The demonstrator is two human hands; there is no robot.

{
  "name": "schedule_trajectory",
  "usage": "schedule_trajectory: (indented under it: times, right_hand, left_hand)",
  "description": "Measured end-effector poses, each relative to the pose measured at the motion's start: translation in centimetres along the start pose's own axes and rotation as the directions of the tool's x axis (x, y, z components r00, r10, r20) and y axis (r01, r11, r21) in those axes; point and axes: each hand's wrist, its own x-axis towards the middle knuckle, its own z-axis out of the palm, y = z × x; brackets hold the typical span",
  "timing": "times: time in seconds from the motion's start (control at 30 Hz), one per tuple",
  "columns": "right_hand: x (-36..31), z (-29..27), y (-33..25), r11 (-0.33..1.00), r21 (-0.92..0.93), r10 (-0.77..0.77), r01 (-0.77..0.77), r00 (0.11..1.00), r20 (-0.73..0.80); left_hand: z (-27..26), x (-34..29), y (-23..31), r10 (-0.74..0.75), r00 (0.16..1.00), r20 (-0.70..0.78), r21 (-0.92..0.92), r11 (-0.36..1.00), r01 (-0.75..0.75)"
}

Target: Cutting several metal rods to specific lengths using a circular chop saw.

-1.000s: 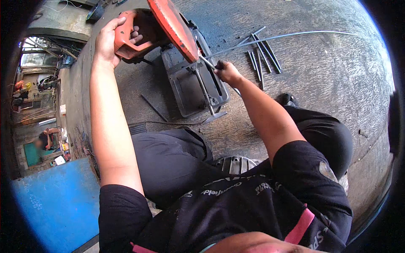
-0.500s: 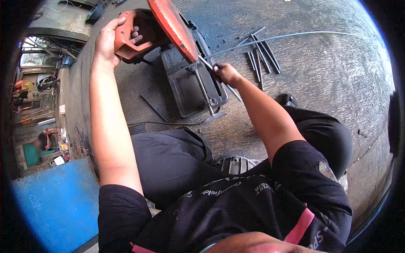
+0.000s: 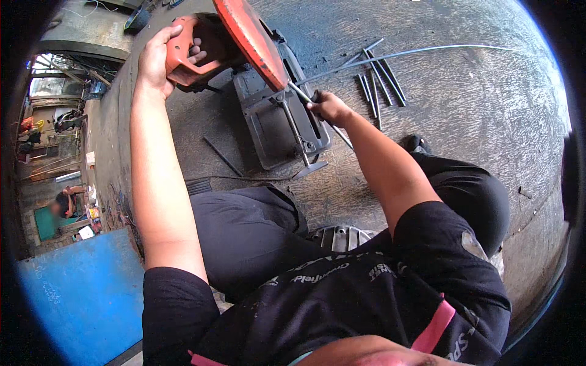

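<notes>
My left hand (image 3: 157, 61) is wrapped around the orange handle (image 3: 181, 55) of a cut-off saw, its fingers inside the handle's loop. The saw's worn orange blade guard (image 3: 253, 43) slants over the dark metal base (image 3: 268, 131). A screw clamp (image 3: 293, 125) with a flat crank runs along the base toward me. My right hand (image 3: 332, 110) is closed around a thin metal rod (image 3: 299, 91) just right of the guard. One end of the rod passes beneath the guard, where it is hidden; the other sticks out below my hand.
Several short cut rods (image 3: 384, 79) lie on the floor to the right, near a long thin rod (image 3: 415, 52). A dark rod (image 3: 221, 155) and a cable (image 3: 244, 178) lie before my knees. A blue panel (image 3: 82, 293) stands at lower left; another person (image 3: 64, 204) is far left.
My right hand and the rod in it have shifted slightly to the right and toward me. My left hand and the saw have stayed put.
</notes>
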Motion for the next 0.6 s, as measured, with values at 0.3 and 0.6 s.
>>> schedule_trajectory:
  times: [0.3,0.6]
  right_hand:
    - [-0.8,1.2,-1.3,0.929,0.321,0.109,-0.186,0.964,0.243]
    - [-1.2,1.3,-1.6,0.965,0.164,0.182,-0.204,0.973,0.141]
  left_hand:
    - [-0.2,-0.4,0.0,-0.002,1.000,-0.022,0.009,1.000,0.002]
    - [-0.6,-0.4,0.0,-0.003,1.000,-0.018,0.014,1.000,0.003]
